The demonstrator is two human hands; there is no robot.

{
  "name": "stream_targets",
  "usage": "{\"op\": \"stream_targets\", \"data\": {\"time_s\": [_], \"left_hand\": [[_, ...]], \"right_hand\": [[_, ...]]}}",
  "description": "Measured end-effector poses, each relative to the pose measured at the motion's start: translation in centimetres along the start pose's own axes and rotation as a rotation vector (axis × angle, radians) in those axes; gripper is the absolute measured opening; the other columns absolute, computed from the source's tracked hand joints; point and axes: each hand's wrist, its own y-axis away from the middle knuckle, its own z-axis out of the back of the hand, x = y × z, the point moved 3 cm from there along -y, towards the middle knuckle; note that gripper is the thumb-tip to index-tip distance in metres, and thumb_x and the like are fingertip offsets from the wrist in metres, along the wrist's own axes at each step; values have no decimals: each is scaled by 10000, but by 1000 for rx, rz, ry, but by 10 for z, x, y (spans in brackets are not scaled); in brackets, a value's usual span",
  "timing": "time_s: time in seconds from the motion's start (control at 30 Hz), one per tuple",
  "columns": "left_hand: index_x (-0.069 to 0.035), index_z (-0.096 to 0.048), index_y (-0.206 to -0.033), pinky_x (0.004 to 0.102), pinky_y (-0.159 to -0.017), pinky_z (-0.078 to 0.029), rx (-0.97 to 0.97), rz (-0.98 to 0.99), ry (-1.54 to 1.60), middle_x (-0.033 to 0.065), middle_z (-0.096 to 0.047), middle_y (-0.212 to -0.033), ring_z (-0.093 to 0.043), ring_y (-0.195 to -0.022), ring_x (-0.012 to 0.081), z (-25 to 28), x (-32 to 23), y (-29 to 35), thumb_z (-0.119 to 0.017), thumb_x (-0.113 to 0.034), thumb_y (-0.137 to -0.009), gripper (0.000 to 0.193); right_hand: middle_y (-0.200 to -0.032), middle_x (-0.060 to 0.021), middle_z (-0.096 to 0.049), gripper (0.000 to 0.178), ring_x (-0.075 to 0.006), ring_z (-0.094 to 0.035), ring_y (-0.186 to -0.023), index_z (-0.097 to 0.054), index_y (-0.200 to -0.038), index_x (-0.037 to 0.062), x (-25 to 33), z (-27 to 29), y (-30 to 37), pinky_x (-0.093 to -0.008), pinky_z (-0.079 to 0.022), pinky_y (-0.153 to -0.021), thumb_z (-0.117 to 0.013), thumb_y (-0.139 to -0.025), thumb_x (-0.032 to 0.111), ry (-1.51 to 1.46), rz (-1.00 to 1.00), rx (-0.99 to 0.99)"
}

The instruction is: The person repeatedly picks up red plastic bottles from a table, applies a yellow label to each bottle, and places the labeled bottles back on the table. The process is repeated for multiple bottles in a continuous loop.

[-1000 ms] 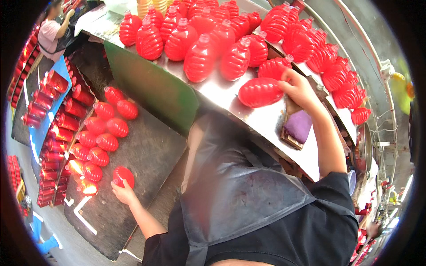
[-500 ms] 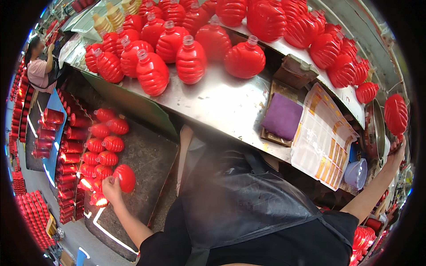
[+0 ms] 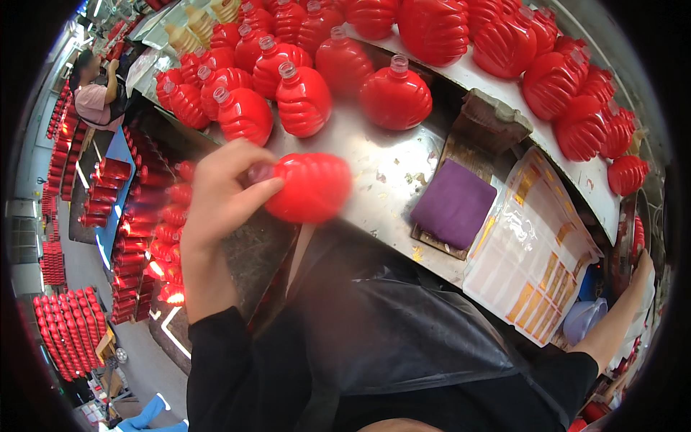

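Observation:
My left hand pinches a ribbed red bottle by its neck, its body pointing right above the near edge of the metal bench. At the far right rim, my right arm reaches out to a round metal pan. There my right hand is closed at the end of another red bottle, which shows only as a narrow strip beside the pan. Many clear-necked red bottles stand upright on the bench, the closest being a round one and a ribbed one.
A purple cushion lies on the bench beside a patterned sheet. More red bottles line a raised white shelf. A lilac bowl sits near my right forearm. Red pieces fill the lower left; a person stands beyond.
My left hand has come up from the rows at lower left to the bench edge, bringing a red bottle. My right hand has lowered its red bottle toward the pan. The view has shifted slightly.

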Motion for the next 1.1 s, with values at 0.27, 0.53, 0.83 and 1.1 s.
{"op": "stream_targets", "data": {"time_s": [0.27, 0.53, 0.83, 1.1], "left_hand": [[-15, -731, -949, 387, -677, -530, 49, -116, -198, 127, -658, -853, -670, -749, 293, -51, -10, -71, -802, -131, -781, 217], [-48, -687, -1262, 377, -867, -551, -140, -124, -317, 134, -684, -1168, -686, -1008, 293, -68, -6, -67, -793, -117, -841, 439], [-25, -734, -1153, 417, -956, -537, -74, -450, -1, 159, -696, -1219, -670, -1120, 343, -107, -53, -55, -802, -19, -818, 342], [-36, -728, -1189, 435, -1040, -500, 141, -707, 198, 170, -676, -1308, -638, -1226, 353, -156, -120, -75, -810, -49, -797, 401]], "right_hand": [[-689, -29, -632, 303, -170, -515, -505, -736, -906, 103, 0, -13, -11, -351, -373, -470, -608, -946, 374, 199, 301, 236], [-965, -41, -708, 278, -144, -649, -775, -733, -1096, 102, -28, -17, -38, -285, -496, -640, -705, -982, 354, -633, 59, 109], [-729, 27, -632, 173, -72, -576, -594, -725, -1022, 71, 26, 37, 147, -218, -412, -514, -712, -966, 235, -859, 463, -219], [-793, 23, -625, 236, -36, -516, -614, -715, -1161, 70, 145, 66, 422, -199, -379, -528, -654, -1024, 253, -501, 617, -241]]}}
